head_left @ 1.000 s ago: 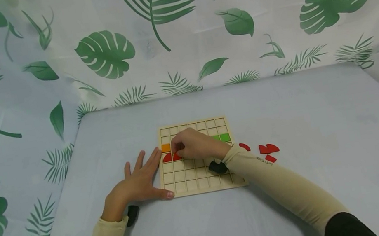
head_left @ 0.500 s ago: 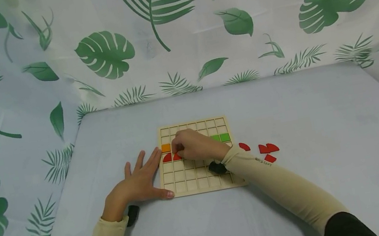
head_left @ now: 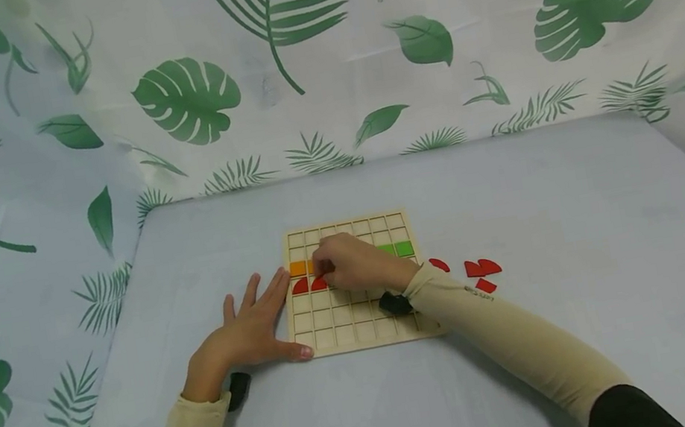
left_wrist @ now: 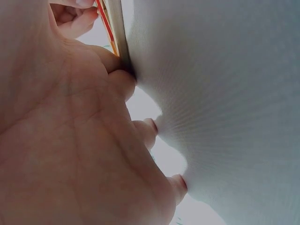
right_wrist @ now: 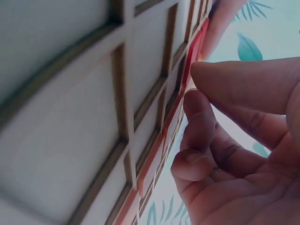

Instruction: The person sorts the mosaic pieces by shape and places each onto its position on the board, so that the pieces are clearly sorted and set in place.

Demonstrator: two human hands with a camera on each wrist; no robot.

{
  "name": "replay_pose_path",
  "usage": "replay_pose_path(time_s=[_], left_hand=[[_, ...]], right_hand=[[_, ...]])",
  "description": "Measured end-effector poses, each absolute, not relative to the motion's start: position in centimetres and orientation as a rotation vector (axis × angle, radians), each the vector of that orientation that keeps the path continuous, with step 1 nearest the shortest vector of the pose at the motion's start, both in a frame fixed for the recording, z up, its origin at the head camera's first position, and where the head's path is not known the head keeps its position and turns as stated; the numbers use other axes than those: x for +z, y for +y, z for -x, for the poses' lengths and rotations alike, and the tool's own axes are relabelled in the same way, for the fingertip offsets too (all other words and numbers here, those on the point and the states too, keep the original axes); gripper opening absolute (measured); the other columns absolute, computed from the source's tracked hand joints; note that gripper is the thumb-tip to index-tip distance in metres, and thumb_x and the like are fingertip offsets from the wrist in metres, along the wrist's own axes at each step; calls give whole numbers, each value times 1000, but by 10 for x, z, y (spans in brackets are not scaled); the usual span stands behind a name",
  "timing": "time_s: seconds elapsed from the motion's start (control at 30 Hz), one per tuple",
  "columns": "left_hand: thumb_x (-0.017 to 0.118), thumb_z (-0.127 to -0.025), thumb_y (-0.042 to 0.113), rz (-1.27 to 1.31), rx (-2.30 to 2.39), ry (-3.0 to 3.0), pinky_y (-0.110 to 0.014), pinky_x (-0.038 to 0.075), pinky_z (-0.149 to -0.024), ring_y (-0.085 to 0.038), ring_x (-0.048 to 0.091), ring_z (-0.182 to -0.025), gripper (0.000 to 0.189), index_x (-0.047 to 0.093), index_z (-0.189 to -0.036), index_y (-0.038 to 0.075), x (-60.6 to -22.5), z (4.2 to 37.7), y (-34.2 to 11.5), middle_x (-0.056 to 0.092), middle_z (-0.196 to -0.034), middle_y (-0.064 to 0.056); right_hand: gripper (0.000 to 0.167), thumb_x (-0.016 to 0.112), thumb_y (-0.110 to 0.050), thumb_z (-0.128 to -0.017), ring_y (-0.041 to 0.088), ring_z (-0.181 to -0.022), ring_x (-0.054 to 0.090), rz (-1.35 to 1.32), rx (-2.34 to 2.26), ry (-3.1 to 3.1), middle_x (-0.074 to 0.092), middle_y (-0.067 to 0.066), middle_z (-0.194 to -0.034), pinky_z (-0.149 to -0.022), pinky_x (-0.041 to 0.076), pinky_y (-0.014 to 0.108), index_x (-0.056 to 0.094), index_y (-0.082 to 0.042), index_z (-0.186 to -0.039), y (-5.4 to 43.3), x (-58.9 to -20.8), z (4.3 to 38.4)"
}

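Observation:
A wooden grid board lies flat on the table. Two red quarter-circle tiles sit side by side in its left cells. My right hand reaches over the board, its thumb and forefinger pinching at the second red tile. In the right wrist view the fingertips meet the red row, but the exact contact is partly hidden. My left hand is spread at the board's left edge, thumb at the lower corner, fingers straight. Orange tiles and green tiles fill cells one row above.
Several loose red tiles lie right of the board, among them a quarter-circle and a smaller angular tile. My right forearm sleeve covers the board's lower right. A leaf-print cloth hangs behind the table.
My right hand has barely shifted to the right over the board, so a sliver of a second orange tile shows beside it. The left hand stays in place.

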State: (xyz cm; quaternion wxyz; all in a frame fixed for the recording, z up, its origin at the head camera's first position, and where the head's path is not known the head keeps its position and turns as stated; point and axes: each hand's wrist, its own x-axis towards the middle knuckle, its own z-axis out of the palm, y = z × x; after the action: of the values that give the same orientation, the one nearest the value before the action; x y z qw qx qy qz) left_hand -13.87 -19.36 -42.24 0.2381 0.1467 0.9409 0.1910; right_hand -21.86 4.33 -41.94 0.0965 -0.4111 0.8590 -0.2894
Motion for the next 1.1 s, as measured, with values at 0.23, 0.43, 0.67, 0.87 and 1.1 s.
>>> replay_pose_path(time_s=[0.23,0.43,0.67,0.87,1.1], left_hand=[[89,-79,63,-415,521,2579,-78,-8,-118,-44,-10,-162,134,9,-174,10,-425,138,-195,4,-180,-8],[89,-80,62,-410,560,2562,-77,-10,-118,-44,-12,-162,134,8,-173,10,-423,138,-197,3,-180,-9],[90,-80,60,-404,571,2556,-76,-11,-118,-43,-13,-162,134,8,-173,9,-422,137,-196,2,-180,-10],[91,-79,59,-408,587,2553,-76,-12,-118,-43,-13,-162,135,8,-173,9,-423,137,-195,2,-180,-10],[91,-80,59,-422,592,2554,-76,-11,-117,-44,-13,-161,135,8,-173,8,-424,137,-196,2,-180,-10]], right_hand=[[9,75,2,-93,17,-85,62,1144,-976,2543,71,2,-94,-79,54,33,79,-4,-99,63,-415,221],[7,73,-4,-99,17,-87,64,1042,-1080,2527,73,0,-95,-82,55,36,79,-3,-103,81,-415,222],[24,66,-11,-105,19,-94,65,959,-1176,2507,73,2,-102,-88,54,40,74,1,-124,103,-410,218],[32,65,-15,-106,21,-94,66,911,-1226,2514,73,4,-103,-87,54,43,69,1,-134,121,-408,216],[33,65,-16,-107,23,-98,66,862,-1217,2545,73,6,-109,-88,54,44,68,1,-136,138,-404,212]])
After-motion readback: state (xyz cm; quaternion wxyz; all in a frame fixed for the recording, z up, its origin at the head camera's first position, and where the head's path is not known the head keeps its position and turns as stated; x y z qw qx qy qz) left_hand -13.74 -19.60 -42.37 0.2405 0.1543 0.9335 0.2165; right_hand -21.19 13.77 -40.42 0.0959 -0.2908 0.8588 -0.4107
